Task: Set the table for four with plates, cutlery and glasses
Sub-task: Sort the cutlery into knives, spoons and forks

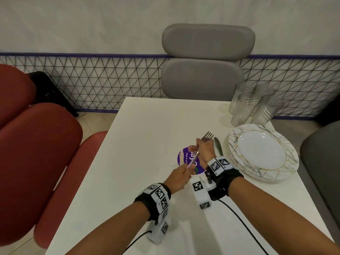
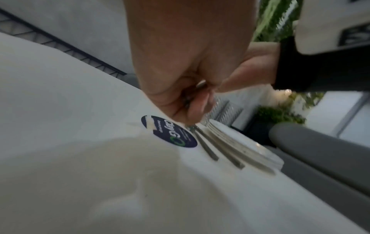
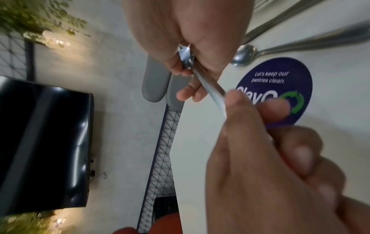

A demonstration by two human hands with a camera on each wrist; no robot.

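Both hands hold one metal cutlery piece (image 1: 192, 160) slantwise above a round purple sticker (image 1: 182, 157) on the white table (image 1: 138, 162). My left hand (image 1: 187, 169) pinches its near handle end (image 3: 212, 93), and my right hand (image 1: 196, 148) grips the far end, which its fingers hide. A fork (image 1: 207, 135) and a knife (image 1: 218, 146) lie just beyond the right hand, and a spoon (image 3: 244, 55) lies beside them. A stack of marbled plates (image 1: 263, 153) sits at the right, with clear ribbed glasses (image 1: 253, 105) behind it.
A grey chair (image 1: 204, 61) stands at the far side and another grey seat (image 1: 323, 162) at the right edge. Red chairs (image 1: 36, 153) stand along the left. Cables run from my wrist bands across the near table.
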